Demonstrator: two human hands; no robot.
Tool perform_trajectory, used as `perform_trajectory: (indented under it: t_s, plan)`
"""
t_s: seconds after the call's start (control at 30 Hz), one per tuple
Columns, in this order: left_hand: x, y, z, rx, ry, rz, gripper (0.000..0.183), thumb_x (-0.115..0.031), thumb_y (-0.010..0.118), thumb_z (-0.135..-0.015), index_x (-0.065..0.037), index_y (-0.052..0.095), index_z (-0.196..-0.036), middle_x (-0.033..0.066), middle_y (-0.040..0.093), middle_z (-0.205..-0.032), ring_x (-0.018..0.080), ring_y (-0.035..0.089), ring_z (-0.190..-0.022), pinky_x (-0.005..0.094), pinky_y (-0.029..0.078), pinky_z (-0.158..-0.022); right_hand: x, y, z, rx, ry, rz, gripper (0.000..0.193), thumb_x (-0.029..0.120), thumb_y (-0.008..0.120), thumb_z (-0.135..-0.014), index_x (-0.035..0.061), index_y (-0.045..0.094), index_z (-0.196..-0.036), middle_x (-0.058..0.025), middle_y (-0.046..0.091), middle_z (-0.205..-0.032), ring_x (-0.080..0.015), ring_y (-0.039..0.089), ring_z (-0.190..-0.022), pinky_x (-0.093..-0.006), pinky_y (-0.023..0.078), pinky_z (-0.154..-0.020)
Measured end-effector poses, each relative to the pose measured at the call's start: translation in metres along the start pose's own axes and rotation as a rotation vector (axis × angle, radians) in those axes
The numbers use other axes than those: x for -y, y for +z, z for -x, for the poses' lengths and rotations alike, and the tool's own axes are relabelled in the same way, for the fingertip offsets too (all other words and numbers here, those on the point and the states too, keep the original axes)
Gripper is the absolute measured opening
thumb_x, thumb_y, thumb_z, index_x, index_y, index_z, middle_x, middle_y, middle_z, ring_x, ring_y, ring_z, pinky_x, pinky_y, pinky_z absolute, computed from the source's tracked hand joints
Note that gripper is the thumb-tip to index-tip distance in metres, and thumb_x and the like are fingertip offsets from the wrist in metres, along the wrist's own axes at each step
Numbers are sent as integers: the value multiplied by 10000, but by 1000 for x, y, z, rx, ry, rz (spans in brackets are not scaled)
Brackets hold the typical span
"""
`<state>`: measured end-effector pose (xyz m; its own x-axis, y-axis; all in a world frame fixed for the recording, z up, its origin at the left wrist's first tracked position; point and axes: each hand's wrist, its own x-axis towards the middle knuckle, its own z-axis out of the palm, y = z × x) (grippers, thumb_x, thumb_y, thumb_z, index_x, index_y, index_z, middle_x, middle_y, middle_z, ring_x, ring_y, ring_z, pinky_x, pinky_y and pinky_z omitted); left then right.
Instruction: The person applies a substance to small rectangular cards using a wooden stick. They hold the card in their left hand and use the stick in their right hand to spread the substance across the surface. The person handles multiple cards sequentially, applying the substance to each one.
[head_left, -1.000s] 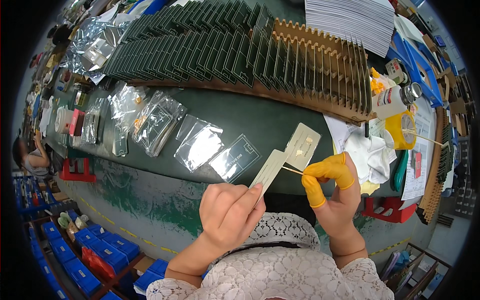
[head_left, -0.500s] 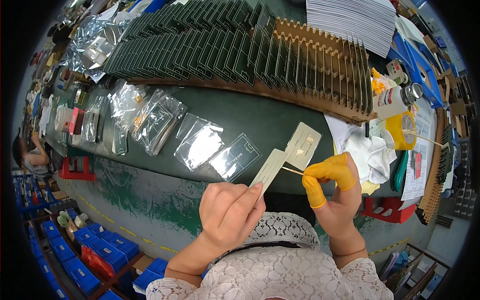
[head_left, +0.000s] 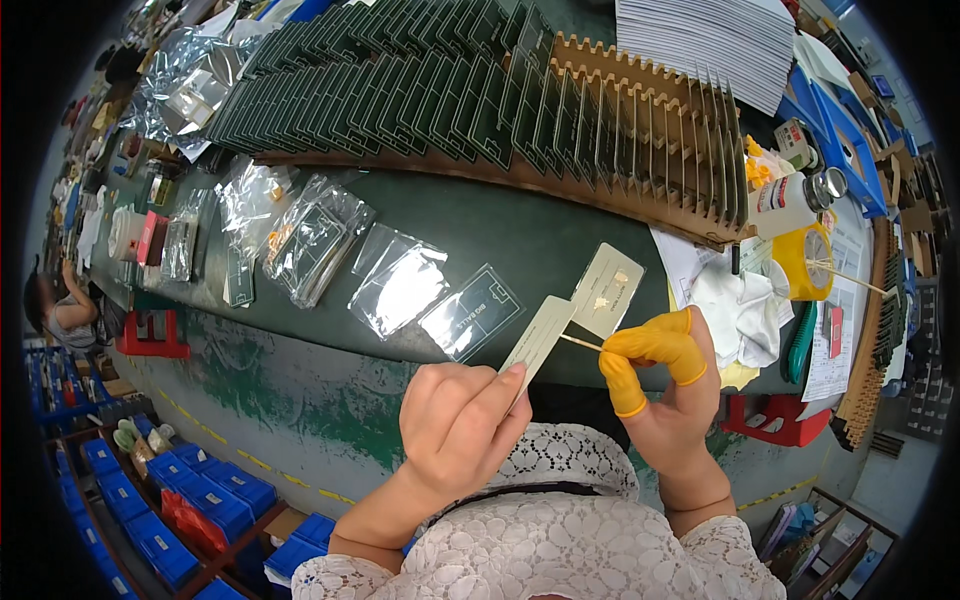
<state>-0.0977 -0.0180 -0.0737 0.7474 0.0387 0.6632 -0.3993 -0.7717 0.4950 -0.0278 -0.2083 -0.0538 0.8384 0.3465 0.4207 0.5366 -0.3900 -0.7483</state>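
Observation:
My left hand (head_left: pixel 458 428) pinches the lower end of a narrow pale card (head_left: pixel 541 334), tilted with its top toward the upper right. Yellow finger cots cover the thumb and some fingers of my right hand (head_left: pixel 665 385), closed on a thin wooden stick (head_left: pixel 580 342). The stick's tip is at the card's right edge; I cannot tell whether it touches. Just beyond lies another pale card (head_left: pixel 607 290) on the table, with small yellowish bits on it. To the left are a dark card in a clear sleeve (head_left: pixel 472 312) and clear plastic sleeves (head_left: pixel 398 285).
Slotted brown racks (head_left: pixel 640 200) hold rows of dark green cards (head_left: pixel 440 110) across the back. At right stand a bottle (head_left: pixel 790 205), a yellow tape roll (head_left: pixel 803 262) and a crumpled white cloth (head_left: pixel 738 318). Bagged cards (head_left: pixel 315 245) lie at left; a red stool (head_left: pixel 152 335) is below.
My right hand and the stick have shifted slightly left, bringing the stick's tip nearer the held card's edge. My left hand and its card have hardly moved.

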Motion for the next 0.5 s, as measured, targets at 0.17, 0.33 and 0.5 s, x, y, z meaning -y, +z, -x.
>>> perform_trajectory:
  t_s: [0.17,0.33,0.5]
  plan:
    - [1,0,0,0,0,12,395,86,782,-628,16,694,-1006,79,610,-861,237,555,-689,324,454,-576,1,2,0,-40,6,-17,240,7,807,-737,45,674,-934,-74,623,-841,-227,516,-727,-323,408,-641]
    - [1,0,1,-3,-4,14,397,87,780,-628,16,693,-1008,79,609,-867,239,556,-691,324,454,-578,0,2,0,-8,-16,16,259,15,815,-731,50,673,-945,-76,616,-835,-229,518,-730,-324,409,-641]
    - [1,0,1,-5,-6,12,392,85,777,-631,16,693,-1007,78,611,-870,240,557,-695,324,457,-581,2,2,2,10,-42,32,274,21,821,-728,51,675,-959,-76,614,-834,-229,520,-735,-326,405,-645]
